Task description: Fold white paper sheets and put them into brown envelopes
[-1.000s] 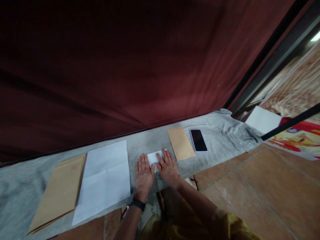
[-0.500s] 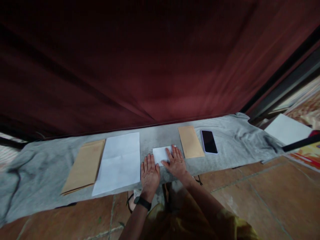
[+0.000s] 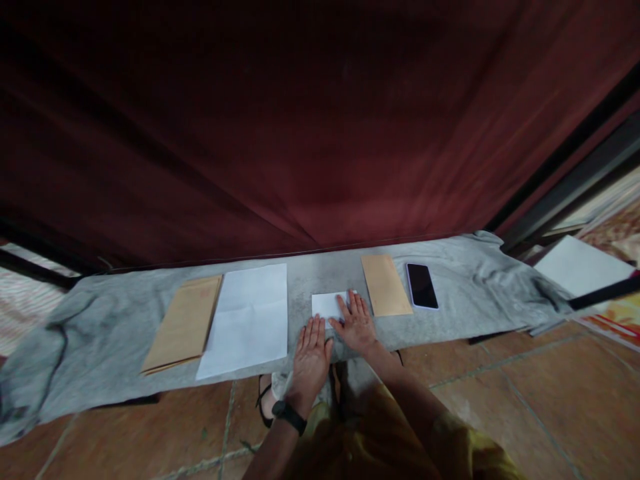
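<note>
A small folded white paper [image 3: 326,305] lies on the grey cloth [image 3: 300,280] in front of me. My right hand [image 3: 357,328] rests flat across its right part, fingers spread, covering that end. At the paper's near left corner my left hand [image 3: 312,353] lies flat with fingers stretched out; the fingertips touch or almost touch its near edge. A brown envelope [image 3: 387,285] is just beyond my right hand. To the left of my left hand lie white sheets [image 3: 250,320] with a fold crease across them.
A stack of brown envelopes [image 3: 185,320] lies left of the white sheets. A phone [image 3: 422,287] with a dark screen is at the right. Behind the narrow cloth-covered surface hangs a dark red curtain [image 3: 320,167]. A white box-like object [image 3: 583,265] stands at the far right, above the tiled floor [image 3: 500,387].
My left hand has slid toward me and slightly right, down to the paper's near edge. My right hand stays on the paper. The whole view has shifted a little.
</note>
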Demonstrator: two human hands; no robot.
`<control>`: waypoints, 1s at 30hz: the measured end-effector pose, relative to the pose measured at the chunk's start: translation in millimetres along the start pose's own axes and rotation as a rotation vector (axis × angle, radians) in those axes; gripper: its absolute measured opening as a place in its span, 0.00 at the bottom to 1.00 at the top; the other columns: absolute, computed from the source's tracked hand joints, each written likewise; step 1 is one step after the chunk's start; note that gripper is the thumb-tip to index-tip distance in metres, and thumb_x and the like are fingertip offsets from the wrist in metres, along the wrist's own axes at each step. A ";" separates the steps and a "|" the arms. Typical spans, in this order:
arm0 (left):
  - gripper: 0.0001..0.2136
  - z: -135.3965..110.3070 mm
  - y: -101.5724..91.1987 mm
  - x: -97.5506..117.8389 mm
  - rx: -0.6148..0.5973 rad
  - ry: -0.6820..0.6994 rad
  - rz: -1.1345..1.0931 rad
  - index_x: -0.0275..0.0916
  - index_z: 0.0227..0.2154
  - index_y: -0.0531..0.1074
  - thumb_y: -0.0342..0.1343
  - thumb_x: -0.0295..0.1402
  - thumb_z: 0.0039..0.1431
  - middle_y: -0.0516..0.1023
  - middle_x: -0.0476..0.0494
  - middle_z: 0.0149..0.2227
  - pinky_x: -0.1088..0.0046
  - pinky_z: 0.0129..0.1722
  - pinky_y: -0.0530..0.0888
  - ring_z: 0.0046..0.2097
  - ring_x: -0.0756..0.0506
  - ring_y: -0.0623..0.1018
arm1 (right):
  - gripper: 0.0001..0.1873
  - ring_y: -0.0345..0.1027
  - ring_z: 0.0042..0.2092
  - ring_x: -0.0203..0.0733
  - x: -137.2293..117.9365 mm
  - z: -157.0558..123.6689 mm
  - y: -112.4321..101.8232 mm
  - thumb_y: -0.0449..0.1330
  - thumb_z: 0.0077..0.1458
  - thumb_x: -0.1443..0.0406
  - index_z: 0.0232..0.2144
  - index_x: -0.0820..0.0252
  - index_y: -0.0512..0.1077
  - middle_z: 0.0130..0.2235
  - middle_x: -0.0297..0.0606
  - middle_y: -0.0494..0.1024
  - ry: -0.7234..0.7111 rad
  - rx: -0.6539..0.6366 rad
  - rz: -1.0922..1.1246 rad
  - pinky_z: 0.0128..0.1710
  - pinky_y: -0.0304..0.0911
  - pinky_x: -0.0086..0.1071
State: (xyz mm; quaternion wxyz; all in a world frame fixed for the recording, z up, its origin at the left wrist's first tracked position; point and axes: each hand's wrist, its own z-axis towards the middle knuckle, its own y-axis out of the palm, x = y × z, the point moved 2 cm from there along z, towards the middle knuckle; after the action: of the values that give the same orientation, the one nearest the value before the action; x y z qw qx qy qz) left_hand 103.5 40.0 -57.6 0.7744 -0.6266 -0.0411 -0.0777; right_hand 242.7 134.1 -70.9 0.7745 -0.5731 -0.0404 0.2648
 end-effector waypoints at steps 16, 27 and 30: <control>0.25 4.8 -9.4 -0.6 -0.058 -0.020 0.074 0.28 0.64 0.64 0.41 0.36 0.71 0.68 0.27 0.65 0.55 0.64 0.66 0.67 0.36 0.66 | 0.31 0.51 0.70 0.59 0.2 5.1 -9.6 0.54 0.68 0.54 0.67 0.62 0.61 0.71 0.55 0.56 0.025 -0.043 0.014 0.66 0.51 0.55; 0.29 -9.7 3.6 2.6 -0.012 0.015 0.063 0.20 0.64 0.60 0.44 0.39 0.69 0.65 0.20 0.66 0.49 0.66 0.64 0.70 0.32 0.61 | 0.22 0.59 0.67 0.40 -51.7 18.2 -8.0 0.44 0.73 0.60 0.61 0.57 0.70 0.65 0.37 0.69 -0.351 -0.247 0.214 0.69 0.52 0.42; 0.30 -10.4 2.6 2.3 0.000 0.013 0.050 0.20 0.65 0.60 0.45 0.41 0.69 0.64 0.20 0.66 0.50 0.66 0.63 0.70 0.32 0.60 | 0.23 0.58 0.68 0.43 -49.3 23.7 -0.6 0.45 0.73 0.59 0.62 0.57 0.69 0.67 0.37 0.66 -0.311 -0.255 0.188 0.69 0.52 0.43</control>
State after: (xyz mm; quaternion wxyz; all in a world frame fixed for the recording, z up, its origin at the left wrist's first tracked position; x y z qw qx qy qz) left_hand 105.8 30.2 -61.9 0.7764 -0.6269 -0.0204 -0.0622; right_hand 192.0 132.0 -50.4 0.6521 -0.6200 -0.1389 0.4136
